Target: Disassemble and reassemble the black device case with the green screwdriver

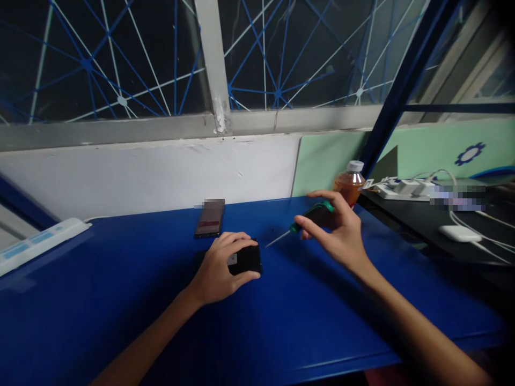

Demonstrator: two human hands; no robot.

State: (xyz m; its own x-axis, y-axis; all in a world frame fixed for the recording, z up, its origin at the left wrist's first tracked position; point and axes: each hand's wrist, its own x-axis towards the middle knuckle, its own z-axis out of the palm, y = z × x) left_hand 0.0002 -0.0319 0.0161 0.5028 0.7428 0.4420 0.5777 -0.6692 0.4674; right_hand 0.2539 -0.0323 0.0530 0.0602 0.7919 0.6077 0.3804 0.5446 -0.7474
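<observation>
Two hands [219, 268] [336, 230], slim steel-tipped screwdriver [306, 221]

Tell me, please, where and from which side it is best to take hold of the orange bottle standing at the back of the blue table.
Grip the bottle around its body, just below the white cap, probably from the left front: it stands upright, with the black desk and power strip close on its right. The right hand is nearest but already holds a screwdriver.

My left hand [219, 265] rests on a small device [245, 261] lying on the surface [306, 316]. My right hand [336, 230] hovers to its right, above the surface, holding a screwdriver [306, 221] whose tip points toward the device. A phone [210, 219] lies just behind my left hand. A bottle [350, 183] stands just behind my right hand. A power strip [38, 242] sits far left of both hands.
</observation>
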